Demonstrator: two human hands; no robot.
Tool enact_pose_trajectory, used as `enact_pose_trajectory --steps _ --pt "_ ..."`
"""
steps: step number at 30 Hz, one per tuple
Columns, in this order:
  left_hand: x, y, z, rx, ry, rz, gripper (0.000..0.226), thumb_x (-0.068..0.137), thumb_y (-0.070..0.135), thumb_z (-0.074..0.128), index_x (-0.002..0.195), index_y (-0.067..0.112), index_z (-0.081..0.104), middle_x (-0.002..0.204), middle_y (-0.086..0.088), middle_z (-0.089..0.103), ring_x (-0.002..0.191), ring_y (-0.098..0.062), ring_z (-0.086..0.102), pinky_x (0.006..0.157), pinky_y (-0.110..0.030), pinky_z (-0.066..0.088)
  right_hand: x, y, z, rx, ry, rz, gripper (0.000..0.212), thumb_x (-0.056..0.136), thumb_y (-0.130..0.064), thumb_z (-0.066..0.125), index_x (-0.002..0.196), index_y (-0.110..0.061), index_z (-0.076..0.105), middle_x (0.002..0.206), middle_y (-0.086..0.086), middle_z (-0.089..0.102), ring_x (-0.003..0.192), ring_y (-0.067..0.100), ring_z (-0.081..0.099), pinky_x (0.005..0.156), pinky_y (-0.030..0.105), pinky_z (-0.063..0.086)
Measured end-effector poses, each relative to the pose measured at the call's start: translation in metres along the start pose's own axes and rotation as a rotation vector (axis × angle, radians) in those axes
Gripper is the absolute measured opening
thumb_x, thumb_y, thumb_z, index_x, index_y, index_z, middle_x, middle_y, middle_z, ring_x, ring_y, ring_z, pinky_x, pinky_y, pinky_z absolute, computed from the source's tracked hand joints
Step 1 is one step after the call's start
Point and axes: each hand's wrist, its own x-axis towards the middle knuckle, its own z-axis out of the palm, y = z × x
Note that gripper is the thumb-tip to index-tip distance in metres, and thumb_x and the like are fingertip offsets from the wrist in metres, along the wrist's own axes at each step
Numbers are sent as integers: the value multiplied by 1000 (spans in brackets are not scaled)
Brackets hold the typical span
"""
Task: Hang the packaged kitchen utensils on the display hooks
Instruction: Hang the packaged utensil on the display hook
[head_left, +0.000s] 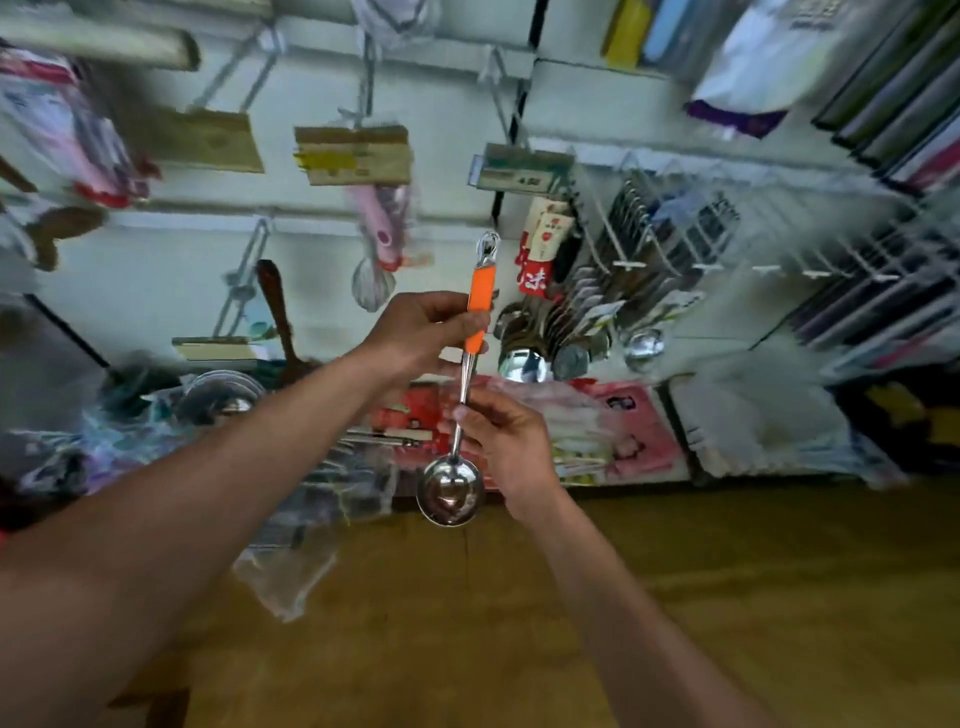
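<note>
While my view is smeared with blur, I can still make out the ladle (467, 376) plainly: it stands nearly upright in mid-air in front of the display wall (311, 218), bowl (451, 491) down and hanging ring (489, 244) at the top. My left hand (421, 332) grips the orange handle (480, 288), fingers curled round its lower part. My right hand (506, 441) pinches the steel shaft lower down, just above the bowl, between thumb and fingertips.

The ring sits below a price tag (519, 169) that hangs at the end of a wire hook (498, 93); it touches neither. Just to the right of the ladle hangs a crowded row of steel ladles (545, 332) with red and white labels above them. To the left of the handle, a pink-handled whisk (382, 244) in clear wrap hangs under another tag. Further left I see a double-wire hook (244, 275) with a tag at its tip, and beside it a dark wooden spatula (278, 312).

Below the wall lie pink printed packets (623, 431) and more steel utensils in clear wrap, too blurred for me to sort out. A crumpled clear bag (291, 577) lies on the wooden surface (675, 597) beneath my arms; I cannot tell whether that is a table or the floor.
</note>
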Motion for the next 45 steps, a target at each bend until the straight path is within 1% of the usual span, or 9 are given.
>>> enact_pose_trajectory --steps 6,15,19,24,27,30,33,39,45 --pt "34 -9 83 39 -141 -8 11 92 11 68 101 15 72 88 -3 71 77 -9 67 72 -35 61 -1 1 -73 48 188 -5 17 89 8 62 106 8 64 81 6 71 67 10 71 61 22 56" --pt "68 -31 265 95 -308 -24 12 91 8 68 94 19 70 80 9 72 65 3 68 54 -13 51 -16 4 -236 9 419 2 15 88 6 65 93 -7 70 88 11 73 83 25 70 73 31 58" --pt "86 -32 349 67 -346 -91 10 91 7 68 93 17 70 79 2 72 62 -8 70 51 -24 56 -23 -13 -312 34 465 5 20 88 9 63 86 -10 70 77 3 74 74 16 73 68 24 58" --pt "118 -30 423 44 -290 -93 4 91 9 70 94 10 70 85 -10 69 74 -24 67 71 -40 57 -15 -40 -383 60 476 -21 14 90 3 63 92 -10 69 83 4 75 75 18 72 71 31 60" --pt "139 -27 450 31 -247 -60 7 91 10 70 85 14 70 72 -2 68 55 -10 61 65 -36 56 -1 -58 -409 90 502 -56 9 94 -8 61 100 -4 68 82 5 75 70 18 72 70 36 60" --pt "164 -26 463 7 -184 -80 5 90 15 71 86 17 70 75 0 69 71 -19 67 60 -31 55 21 -70 -428 88 481 -93 14 97 -8 57 102 2 66 69 -2 73 59 11 70 55 24 57" --pt "188 -28 467 14 -147 -62 4 91 17 71 89 19 69 82 -1 71 87 -25 72 55 -29 55 47 -76 -437 39 497 -70 11 97 -10 59 94 -8 69 74 -2 73 62 10 69 57 23 58" --pt "217 -29 472 19 -137 -30 6 91 16 71 87 20 70 83 -6 71 91 -33 73 71 -42 62 79 -76 -443 72 539 -118 17 97 -8 58 86 -12 70 80 3 74 72 19 71 58 23 55" --pt "237 -35 473 17 -146 13 6 89 19 73 88 25 73 81 -2 73 84 -24 75 71 -44 62 102 -77 -453 72 544 -119 13 97 -8 57 95 -8 70 87 9 73 78 23 70 60 23 54"
